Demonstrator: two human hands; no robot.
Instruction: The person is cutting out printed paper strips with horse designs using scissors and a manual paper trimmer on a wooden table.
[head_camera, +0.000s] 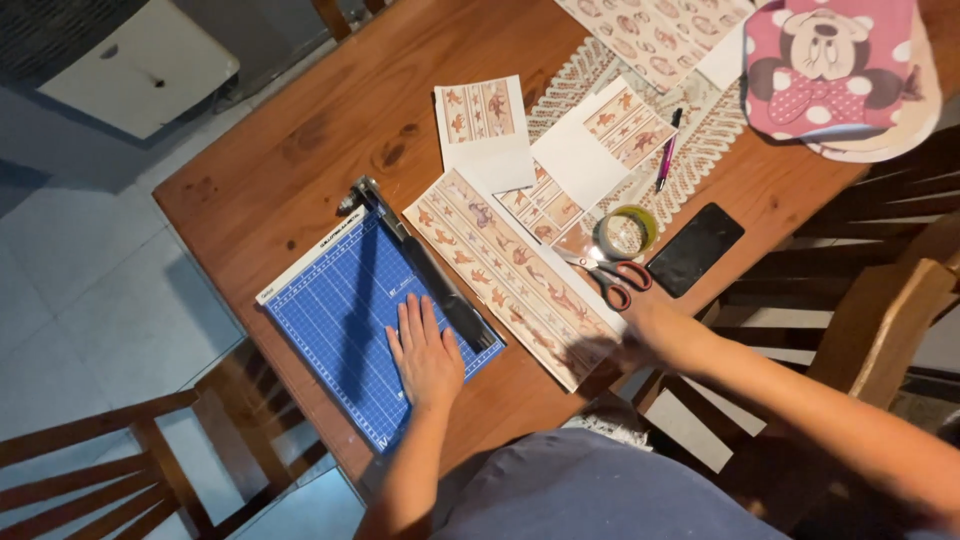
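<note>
One paper cutter (345, 300), one pair of scissors (610, 275), one tape roll (627, 230), one pen (667, 150), one phone (696, 249).

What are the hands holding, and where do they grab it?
The left hand holds nothing; it lies flat on the blue paper cutter. The right hand is blurred at the long printed paper strip's near end; its grip cannot be told.

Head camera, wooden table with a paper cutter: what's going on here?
A person's left hand lies flat on the blue gridded paper cutter. Their right hand, blurred, is at the near end of a long printed paper strip beside the cutter's black arm. Red-handled scissors, a tape roll and a black phone lie nearby.
</note>
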